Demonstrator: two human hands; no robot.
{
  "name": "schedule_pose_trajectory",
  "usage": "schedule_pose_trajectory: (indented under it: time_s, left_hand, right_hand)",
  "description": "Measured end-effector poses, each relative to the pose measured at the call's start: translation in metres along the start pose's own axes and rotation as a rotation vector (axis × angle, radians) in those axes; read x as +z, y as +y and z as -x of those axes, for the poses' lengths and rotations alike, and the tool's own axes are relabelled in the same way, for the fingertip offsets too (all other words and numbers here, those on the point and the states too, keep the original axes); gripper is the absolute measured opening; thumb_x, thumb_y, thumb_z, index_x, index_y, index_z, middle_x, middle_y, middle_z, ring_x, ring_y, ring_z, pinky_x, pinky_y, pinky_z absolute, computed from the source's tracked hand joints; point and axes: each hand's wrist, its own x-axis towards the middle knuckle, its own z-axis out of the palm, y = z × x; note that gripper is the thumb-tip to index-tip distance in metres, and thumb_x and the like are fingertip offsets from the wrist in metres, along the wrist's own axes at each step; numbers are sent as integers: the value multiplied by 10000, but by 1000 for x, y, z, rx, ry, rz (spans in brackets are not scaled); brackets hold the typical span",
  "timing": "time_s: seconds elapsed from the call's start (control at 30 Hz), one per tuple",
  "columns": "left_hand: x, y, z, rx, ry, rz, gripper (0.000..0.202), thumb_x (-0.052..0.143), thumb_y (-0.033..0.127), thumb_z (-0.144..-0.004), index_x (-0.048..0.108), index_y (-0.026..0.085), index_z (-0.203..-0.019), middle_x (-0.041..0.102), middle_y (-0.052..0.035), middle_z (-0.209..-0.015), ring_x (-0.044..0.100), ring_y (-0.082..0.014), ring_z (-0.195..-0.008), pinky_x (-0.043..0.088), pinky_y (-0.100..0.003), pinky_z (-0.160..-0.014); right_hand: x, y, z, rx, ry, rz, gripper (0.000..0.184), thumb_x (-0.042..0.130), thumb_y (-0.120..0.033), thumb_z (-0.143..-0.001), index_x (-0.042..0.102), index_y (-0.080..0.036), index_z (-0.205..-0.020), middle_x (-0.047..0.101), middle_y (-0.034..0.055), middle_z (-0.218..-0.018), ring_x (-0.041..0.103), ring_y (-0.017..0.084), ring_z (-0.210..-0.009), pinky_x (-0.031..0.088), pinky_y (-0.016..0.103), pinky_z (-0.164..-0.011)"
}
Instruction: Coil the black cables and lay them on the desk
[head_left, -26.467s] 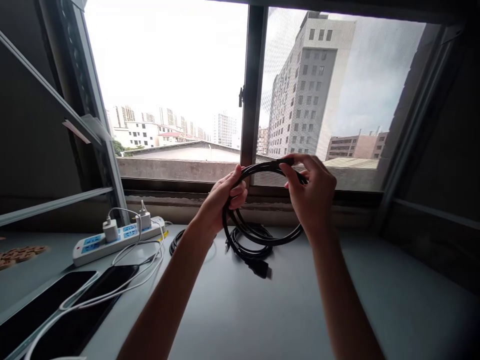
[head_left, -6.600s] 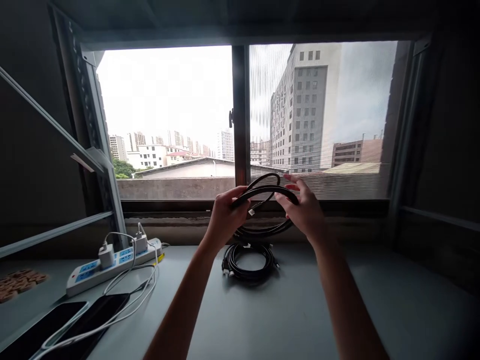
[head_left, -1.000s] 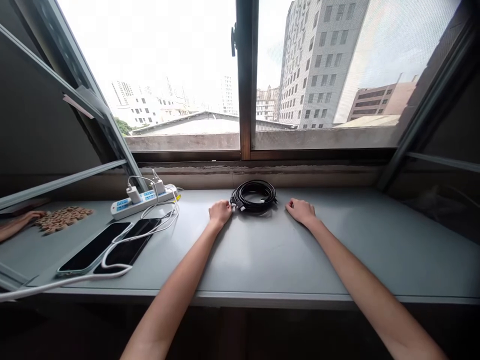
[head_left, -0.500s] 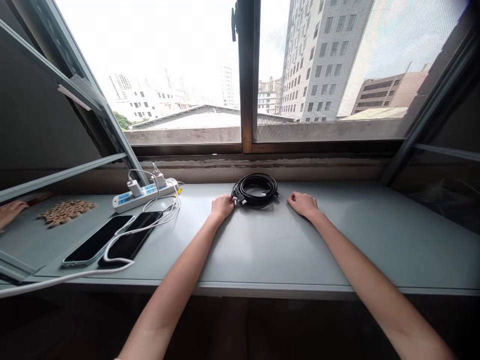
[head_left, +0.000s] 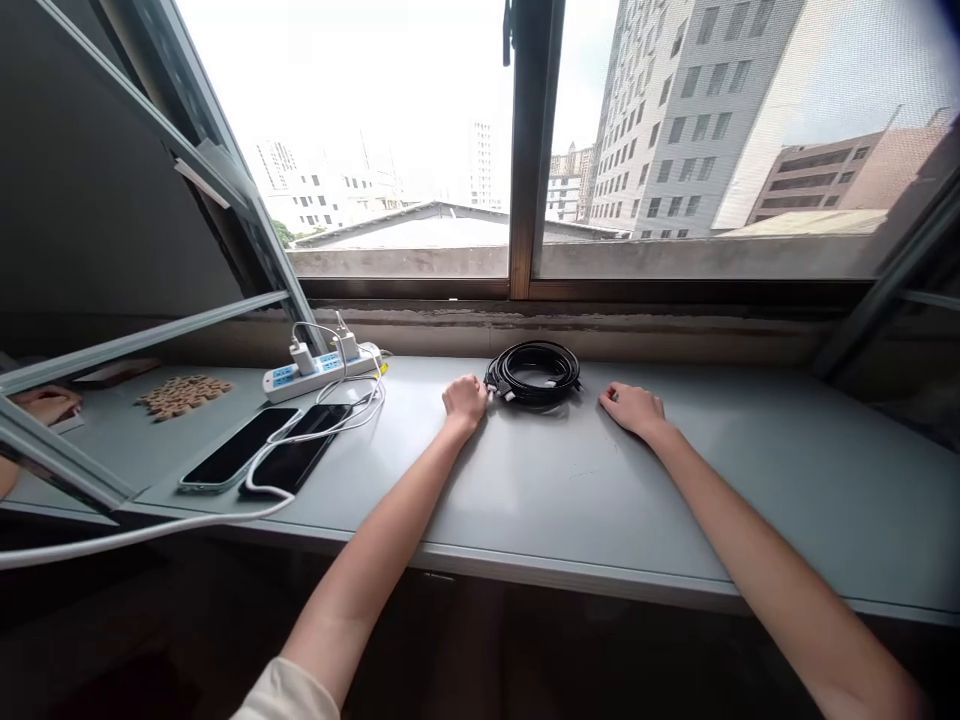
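Our two curled hands rest on either side of a coil of black cables.

The coil lies on the grey worktop at the centre of the frame, its pale plug ends towards us. Our left hand is bunched into a fist just beside the plugs – we cannot tell whether it touches them. Our right hand, right of centre, is loosely folded, apart from the coil, and we see nothing held in it. Left of centre we have a power strip and two phones crossed by a white cable; further left – small brown pieces in a pile, near another person's hand.
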Motion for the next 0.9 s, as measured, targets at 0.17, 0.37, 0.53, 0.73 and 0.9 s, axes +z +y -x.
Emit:
schedule_pose_trajectory:
  time_s: [0.17, 0.37, 0.53, 0.73, 0.9]
  left_hand:
    - [-10, 11, 5, 49, 215, 66, 289, 321, 266, -889, 494, 128, -1074, 538, -150, -1132, 423, -268, -1144, 331, -375, -929]
    - [0, 34, 18, 476, 172, 129, 323, 385, 412, -891, 490, 194, -1106, 520, -81, -1182, 350, -204, -1236, 273, -307, -1011]
    - [24, 41, 19, 599, 69, 88, 419, 415, 553, -845, 556, 183, -984, 601, -71, -948, 510, -214, -991, 321, -336, -978]
    - [26, 37, 9, 651, 29, 19, 360, 482, 523, -824, 604, 188, -881, 611, -84, -935, 520, -226, -963, 324, -346, -975]
    - [20, 41, 4, 634, -31, -1, 375, 555, 537, -770, 656, 185, -853, 636, -99, -908, 531, -242, -966, 370, -352, -911]
  right_hand:
    - [3, 2, -1, -5, 16, 11, 261, 410, -365, -871, 620, -211, -899, 651, 76, -887, 589, 256, -839, 370, 299, -641]
    - [5, 2, -3, -14, 13, 28, 261, 410, -362, -863, 624, -213, -883, 656, 77, -854, 593, 264, -828, 358, 290, -615]
    - [6, 2, -7, -17, 16, 38, 257, 418, -368, -859, 625, -215, -866, 656, 73, -827, 596, 256, -803, 342, 285, -584]
    - [8, 3, -11, -8, 41, 35, 255, 431, -388, -841, 624, -228, -796, 656, 61, -817, 592, 254, -789, 326, 283, -566]
    - [10, 3, -13, 18, 77, 31, 274, 435, -407, -826, 626, -231, -741, 658, 51, -809, 593, 253, -788, 327, 278, -562]
